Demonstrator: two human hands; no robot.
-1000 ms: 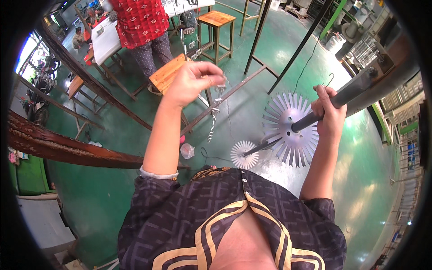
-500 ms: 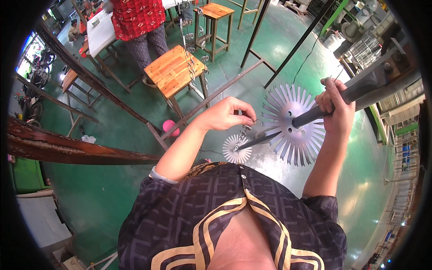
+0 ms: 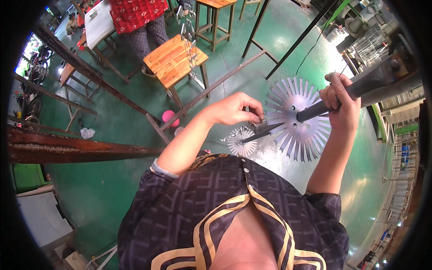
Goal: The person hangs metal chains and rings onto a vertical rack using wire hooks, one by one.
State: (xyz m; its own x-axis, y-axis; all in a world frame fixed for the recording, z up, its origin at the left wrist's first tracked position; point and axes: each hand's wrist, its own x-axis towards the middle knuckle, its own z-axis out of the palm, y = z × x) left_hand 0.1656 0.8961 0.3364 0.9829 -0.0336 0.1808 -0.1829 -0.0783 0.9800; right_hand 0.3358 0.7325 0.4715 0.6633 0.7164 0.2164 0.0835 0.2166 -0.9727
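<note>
My left hand (image 3: 238, 109) is closed in a pinch on a small wire hook (image 3: 263, 120), left of the larger slotted metal disc. A short strand of small silvery metal pieces (image 3: 234, 134) hangs under these fingers, partly hidden, by the smaller slotted disc (image 3: 243, 146). My right hand (image 3: 343, 99) is raised beside the dark pole (image 3: 315, 110), fingers curled, with a thin wire (image 3: 344, 69) sticking up from its pinch. Whether it also touches the pole I cannot tell. Both discs sit along the pole, the larger disc (image 3: 294, 135) nearer to me.
A strand of metal pieces (image 3: 191, 49) hangs before a wooden stool (image 3: 173, 63). Behind stands a person in red (image 3: 139, 15) near a white table (image 3: 99, 27). A rusty beam (image 3: 76, 150) crosses at left; a metal floor bar (image 3: 216, 87) runs ahead. A pink round object (image 3: 170, 118) lies nearby.
My left hand has shifted slightly right with the hook, and the strand below it swings leftward. The right hand still pinches the wire. The view has shifted a little.
</note>
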